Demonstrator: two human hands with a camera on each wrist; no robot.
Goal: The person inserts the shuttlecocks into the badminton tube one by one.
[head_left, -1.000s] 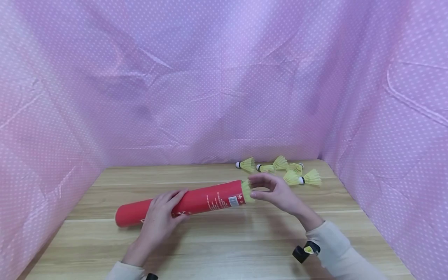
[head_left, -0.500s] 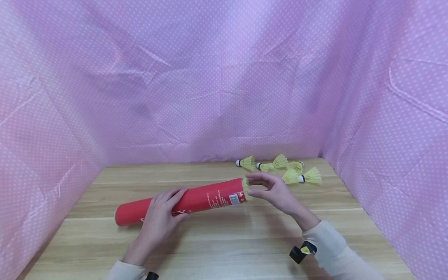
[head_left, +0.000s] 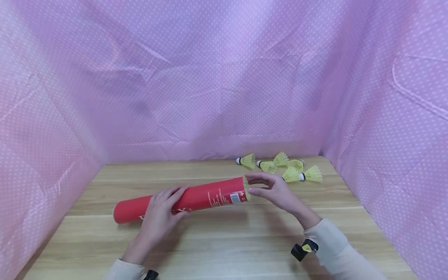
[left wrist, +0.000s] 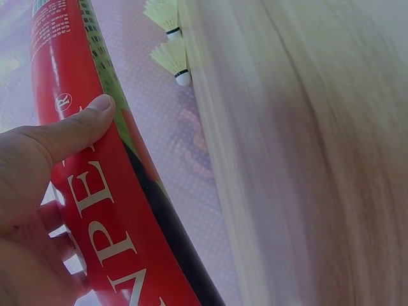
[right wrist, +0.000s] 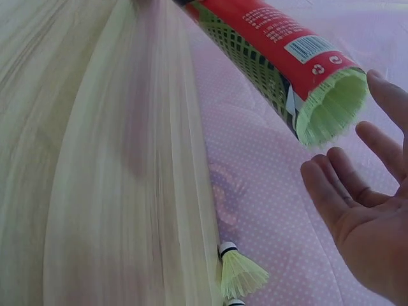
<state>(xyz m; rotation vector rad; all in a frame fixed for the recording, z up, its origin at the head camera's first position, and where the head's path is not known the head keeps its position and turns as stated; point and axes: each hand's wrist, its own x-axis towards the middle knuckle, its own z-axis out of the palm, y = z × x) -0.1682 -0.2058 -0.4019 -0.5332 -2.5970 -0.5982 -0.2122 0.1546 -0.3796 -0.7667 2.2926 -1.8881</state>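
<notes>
A red shuttlecock tube (head_left: 213, 196) with white print is held by my left hand (head_left: 161, 214), whose fingers wrap over its middle. The tube tilts so its right end sits higher, facing my right hand (head_left: 276, 192). Inside that mouth sits a yellow shuttlecock (right wrist: 333, 108), its skirt's edge just at the rim. My right fingers are spread and gently bent beside the opening, fingertips right at the rim in the head view. In the left wrist view, the left thumb (left wrist: 95, 115) lies across the tube's lettering.
Several yellow shuttlecocks with white heads, one of them a shuttlecock (head_left: 311, 174) at the far right, lie near the back right of the wooden table (head_left: 217, 245). A pink dotted cloth (head_left: 217, 77) encloses the back and sides.
The yellow skirt at the tube's mouth has sunk inward, from sticking well out to nearly level with the rim. My right hand moved slightly left with it. The left hand keeps its grip.
</notes>
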